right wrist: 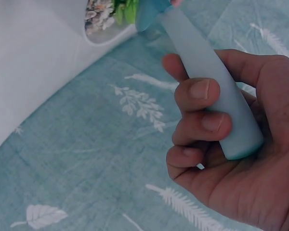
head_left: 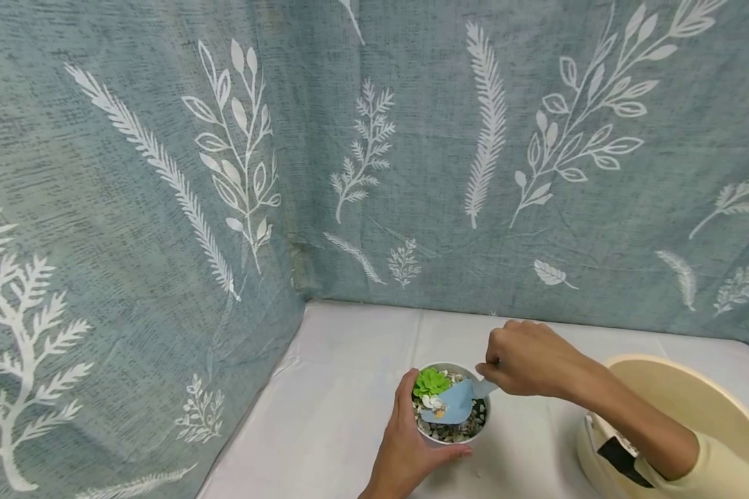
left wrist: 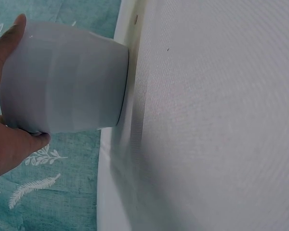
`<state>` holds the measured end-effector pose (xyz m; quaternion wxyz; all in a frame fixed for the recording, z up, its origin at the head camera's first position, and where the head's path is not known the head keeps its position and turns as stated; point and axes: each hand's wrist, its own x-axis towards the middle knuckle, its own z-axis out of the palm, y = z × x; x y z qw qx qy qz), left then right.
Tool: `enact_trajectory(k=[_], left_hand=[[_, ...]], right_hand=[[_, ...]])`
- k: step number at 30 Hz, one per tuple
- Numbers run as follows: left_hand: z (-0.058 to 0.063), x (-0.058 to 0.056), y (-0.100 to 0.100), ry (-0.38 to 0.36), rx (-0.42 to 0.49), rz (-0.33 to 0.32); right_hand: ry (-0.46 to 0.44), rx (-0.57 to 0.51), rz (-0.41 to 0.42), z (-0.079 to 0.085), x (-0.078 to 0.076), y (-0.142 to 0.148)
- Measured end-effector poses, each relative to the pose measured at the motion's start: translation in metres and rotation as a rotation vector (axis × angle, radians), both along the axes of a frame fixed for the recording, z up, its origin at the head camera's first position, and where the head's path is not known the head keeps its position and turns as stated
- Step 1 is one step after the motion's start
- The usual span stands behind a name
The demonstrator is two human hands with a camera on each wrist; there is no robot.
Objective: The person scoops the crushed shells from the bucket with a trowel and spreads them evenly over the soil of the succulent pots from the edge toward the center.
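A white pot (left wrist: 72, 79) stands on the white-covered table, filled with small stones (head_left: 452, 433) and a bright green succulent (head_left: 431, 383). My left hand (head_left: 406, 443) grips the pot from its left side, fingers at the back and thumb at the front near the rim. My right hand (head_left: 524, 357) holds a light blue trowel by its handle (right wrist: 214, 86), fingers curled round it. The trowel's blade (head_left: 455, 404) is over the pot's opening, with a few white and orange-tan pebbles (head_left: 435, 407) by its tip. Whether the blade touches the stones I cannot tell.
At the right stands a large cream tub (head_left: 674, 371), under my right forearm. Something with a dark patch (head_left: 623, 459) is at its near left side. A blue-green cloth (head_left: 412, 173) with white leaf prints hangs behind and to the left of the table (head_left: 349, 360).
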<state>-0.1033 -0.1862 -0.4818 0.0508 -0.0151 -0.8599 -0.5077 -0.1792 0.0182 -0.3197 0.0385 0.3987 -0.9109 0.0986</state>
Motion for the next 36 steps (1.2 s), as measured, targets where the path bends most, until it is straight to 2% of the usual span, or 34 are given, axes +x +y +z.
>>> enact_trajectory(k=[11,15,18,22,25,30,36], left_hand=[[-0.002,0.0,0.0,0.022,-0.008,0.001],[-0.003,0.0,0.0,0.034,-0.019,0.009],[-0.003,0.0,0.0,0.019,-0.006,0.013],[-0.002,0.0,0.001,-0.023,0.025,0.025],[-0.001,0.0,0.002,-0.049,0.043,0.038],[0.0,0.0,0.004,-0.057,0.044,0.039],[0.001,0.001,0.002,-0.051,0.031,0.042]], right_hand=[[-0.055,0.046,-0.045,0.008,0.002,0.023],[-0.006,0.071,-0.047,0.015,0.001,0.034],[0.118,0.02,0.038,0.019,0.003,0.036],[0.412,-0.105,0.206,0.014,0.005,0.027],[0.58,-0.155,0.271,0.005,0.007,0.017],[0.693,-0.155,0.298,-0.007,0.009,0.008],[0.714,-0.153,0.319,-0.017,0.01,0.009]])
